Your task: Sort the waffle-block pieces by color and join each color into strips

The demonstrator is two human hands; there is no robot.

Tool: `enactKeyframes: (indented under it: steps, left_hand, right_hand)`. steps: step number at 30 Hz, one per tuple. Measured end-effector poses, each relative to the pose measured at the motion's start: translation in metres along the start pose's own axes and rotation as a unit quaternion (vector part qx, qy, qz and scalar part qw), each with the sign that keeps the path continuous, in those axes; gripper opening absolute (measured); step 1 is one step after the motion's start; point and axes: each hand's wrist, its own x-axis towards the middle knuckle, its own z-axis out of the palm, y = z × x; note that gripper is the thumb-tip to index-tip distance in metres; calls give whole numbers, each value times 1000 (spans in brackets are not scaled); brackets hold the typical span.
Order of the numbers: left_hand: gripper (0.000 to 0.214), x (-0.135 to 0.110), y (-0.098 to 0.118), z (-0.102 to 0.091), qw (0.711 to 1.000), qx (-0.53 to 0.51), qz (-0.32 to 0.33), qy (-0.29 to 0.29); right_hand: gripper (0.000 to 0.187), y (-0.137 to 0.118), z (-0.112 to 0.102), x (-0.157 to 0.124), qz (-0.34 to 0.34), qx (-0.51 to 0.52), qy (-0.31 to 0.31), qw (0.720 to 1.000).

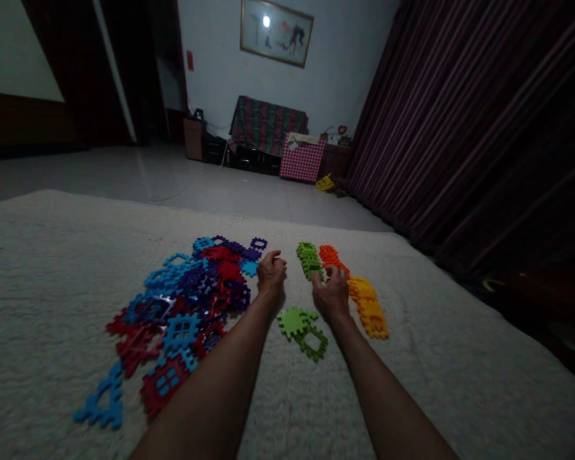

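My left hand (271, 271) rests on the cream rug (52, 268) with its fingers curled in, at the right edge of a heap of blue, purple and red interlocking plastic tiles (186, 300). Whether it holds anything is hidden. My right hand (331, 291) lies between a stack of green tiles (309, 259) and a stack of orange tiles (331, 257), its fingers bent and pinching at the green stack's near end. A row of yellow tiles (368, 306) runs along its right side. Two loose green tiles (301, 329) lie between my forearms.
Dark striped curtains (460, 128) hang along the right. Beyond the rug is bare grey floor (172, 172), then a covered sofa (267, 124), a pink checked box (301, 160) and a framed picture (276, 30) on the far wall.
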Motion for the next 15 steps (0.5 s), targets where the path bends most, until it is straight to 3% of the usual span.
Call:
enactKeyframes:
  steps: [4,8,15]
  left_hand:
    - [42,-1,4,-2,1000,-8,9,-24]
    - [42,-5,12,-8,996,52,19,-69]
    - [45,-36,16,-31,980,132,52,-143]
  right_hand:
    - [27,8,-10,-8,23,38,-8,999]
    - [26,9,-28,-26,22,75,-40,996]
    - [31,-7,-62,-60,-28,116,-201,972]
